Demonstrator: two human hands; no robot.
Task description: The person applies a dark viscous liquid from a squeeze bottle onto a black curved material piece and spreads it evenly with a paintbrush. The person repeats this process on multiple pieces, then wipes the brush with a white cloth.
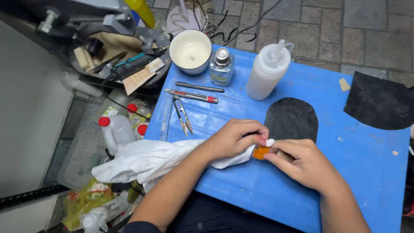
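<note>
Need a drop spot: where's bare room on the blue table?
Free: blue table right of the right hand, below the black sheet; also the front edge below both hands. Crowded: back-left corner with cup, small bottle, squeeze bottle, tools.

cloth: white cloth (146, 160), crumpled, trailing off the near-left edge, its tip bunched against the orange piece
orange piece: small orange piece (260, 152), glossy, low over the blue top, mostly covered by fingers

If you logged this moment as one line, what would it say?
left hand: presses white cloth on orange piece | right hand: pinches orange piece | surface: blue table
</note>
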